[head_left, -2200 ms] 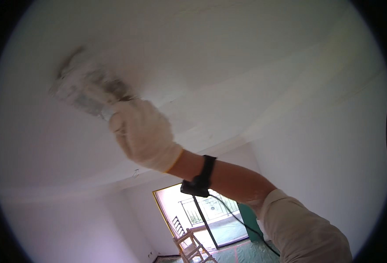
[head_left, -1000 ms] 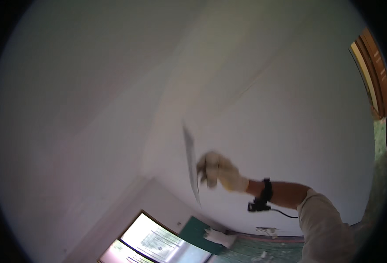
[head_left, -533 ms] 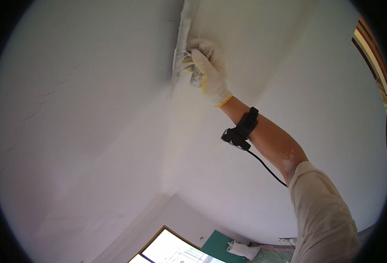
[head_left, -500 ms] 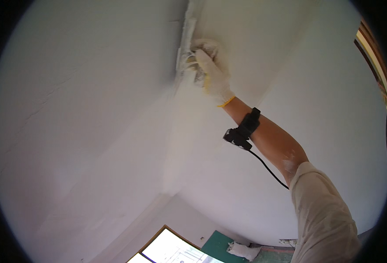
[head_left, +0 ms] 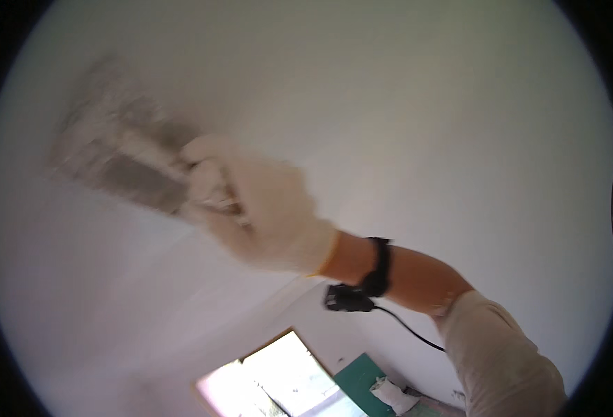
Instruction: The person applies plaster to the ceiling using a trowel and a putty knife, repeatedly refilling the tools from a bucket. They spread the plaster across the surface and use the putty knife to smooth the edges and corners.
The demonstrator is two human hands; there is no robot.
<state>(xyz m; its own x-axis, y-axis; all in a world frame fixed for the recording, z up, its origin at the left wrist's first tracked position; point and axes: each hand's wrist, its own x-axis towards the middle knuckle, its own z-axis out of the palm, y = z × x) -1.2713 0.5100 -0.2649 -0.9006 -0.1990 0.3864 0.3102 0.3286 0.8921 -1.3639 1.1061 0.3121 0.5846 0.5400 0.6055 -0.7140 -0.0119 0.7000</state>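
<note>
My right hand (head_left: 254, 208), in a white glove, is raised overhead and shut on the handle of a wide plastering trowel (head_left: 115, 156). The trowel's flat blade, smeared with grey-white plaster, lies against the white ceiling (head_left: 403, 104) at the upper left and is blurred by motion. A black strap with a small device and a cable (head_left: 362, 285) sits on my right wrist, and a pale sleeve (head_left: 501, 354) covers the upper arm. My left hand is out of the picture.
White walls meet the ceiling along a pale edge (head_left: 202, 299). A bright doorway (head_left: 278, 379) shows at the bottom middle, with a green panel (head_left: 362, 379) and a white bag-like bundle (head_left: 393, 396) beside it.
My right hand has swept the trowel from the ceiling edge at the top middle over to the upper left. My view has swung too, bringing the doorway further into view.
</note>
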